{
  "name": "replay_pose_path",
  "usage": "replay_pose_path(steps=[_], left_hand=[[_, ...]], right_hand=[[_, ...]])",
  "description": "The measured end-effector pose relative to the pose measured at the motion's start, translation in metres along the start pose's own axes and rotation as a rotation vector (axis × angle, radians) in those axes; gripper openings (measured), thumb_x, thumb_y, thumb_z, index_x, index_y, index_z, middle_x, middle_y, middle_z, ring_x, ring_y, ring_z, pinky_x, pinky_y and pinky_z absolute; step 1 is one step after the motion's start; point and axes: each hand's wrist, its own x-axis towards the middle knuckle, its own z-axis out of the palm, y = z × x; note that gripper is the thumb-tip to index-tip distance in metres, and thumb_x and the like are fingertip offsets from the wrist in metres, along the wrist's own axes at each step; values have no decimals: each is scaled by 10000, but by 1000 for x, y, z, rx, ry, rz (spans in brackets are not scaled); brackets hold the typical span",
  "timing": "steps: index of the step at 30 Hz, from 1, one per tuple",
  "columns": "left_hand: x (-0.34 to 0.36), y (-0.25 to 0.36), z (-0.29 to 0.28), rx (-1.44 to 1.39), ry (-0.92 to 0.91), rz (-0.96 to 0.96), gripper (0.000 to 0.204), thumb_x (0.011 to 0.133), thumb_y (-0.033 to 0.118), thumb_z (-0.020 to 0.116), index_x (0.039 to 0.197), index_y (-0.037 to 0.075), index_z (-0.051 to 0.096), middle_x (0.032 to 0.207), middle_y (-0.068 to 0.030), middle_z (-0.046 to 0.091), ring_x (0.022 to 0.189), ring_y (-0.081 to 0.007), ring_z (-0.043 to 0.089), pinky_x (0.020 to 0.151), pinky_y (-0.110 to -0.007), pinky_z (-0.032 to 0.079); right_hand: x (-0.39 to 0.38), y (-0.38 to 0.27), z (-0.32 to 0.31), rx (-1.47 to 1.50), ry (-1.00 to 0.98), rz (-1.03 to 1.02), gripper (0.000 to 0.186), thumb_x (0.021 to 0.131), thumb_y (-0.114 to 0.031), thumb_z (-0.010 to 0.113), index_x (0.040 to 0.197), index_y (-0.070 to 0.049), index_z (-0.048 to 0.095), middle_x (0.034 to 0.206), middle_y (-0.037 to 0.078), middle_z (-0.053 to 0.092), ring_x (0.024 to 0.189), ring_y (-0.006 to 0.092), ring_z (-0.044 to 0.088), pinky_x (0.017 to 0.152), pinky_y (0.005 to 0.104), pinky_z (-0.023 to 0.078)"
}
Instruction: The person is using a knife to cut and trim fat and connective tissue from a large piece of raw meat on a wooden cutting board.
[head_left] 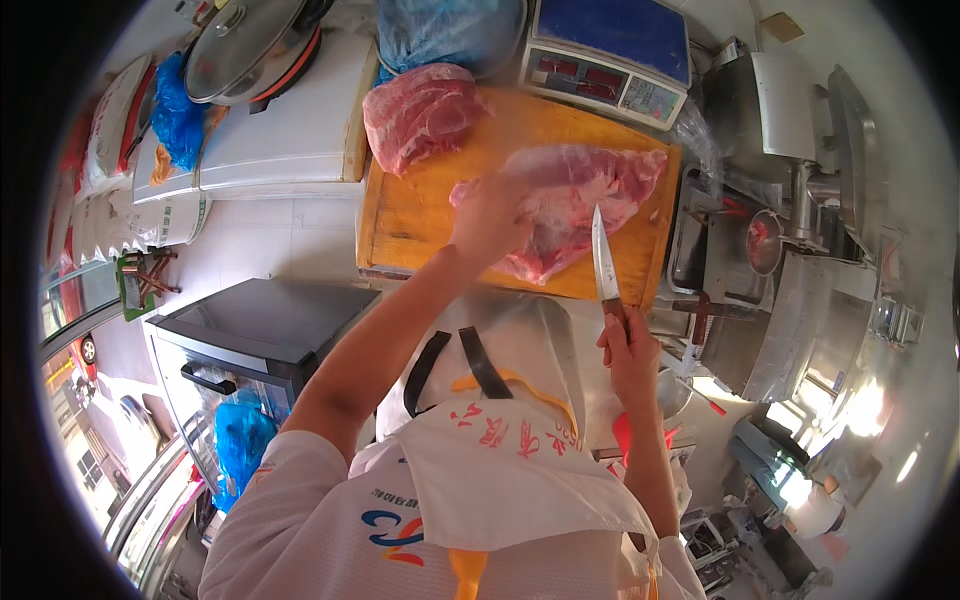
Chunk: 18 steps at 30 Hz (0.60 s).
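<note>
A large slab of raw meat lies on a wooden cutting board. My left hand is at the slab's left side, blurred, so its fingers cannot be made out. My right hand grips the dark handle of a knife, blade angled up toward the middle of the meat; whether the tip touches it I cannot tell. A second, thicker chunk of meat sits at the board's back left corner.
A scale and blue bags are behind the board. A white counter with a lidded pan is left, above a dark glass-door cabinet. Steel equipment and trays stand right.
</note>
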Motion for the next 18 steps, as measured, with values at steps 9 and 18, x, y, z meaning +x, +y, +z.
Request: replay_pose_path(steps=[9, 18], left_hand=[[-4, 3, -3, -21, -80, -78, 254, 719, 64, 730, 974, 74, 724, 979, -133, 699, 1014, -383, 662, 937, -494, 528], [1, 68, 5, -23, 80, -84, 313, 832, 87, 759, 1142, 42, 753, 1158, -139, 732, 1089, -392, 660, 1026, -492, 536]], right_hand=[[24, 4, -3, -43, 8, -84, 207, 1135, -219, 634, 1120, -22, 695, 778, 16, 677, 587, 58, 565, 540, 276, 441], [72, 36, -45, 186, -115, -54, 163, 1121, -167, 652, 1138, -15, 706, 741, 23, 659, 572, 57, 547, 529, 261, 425]])
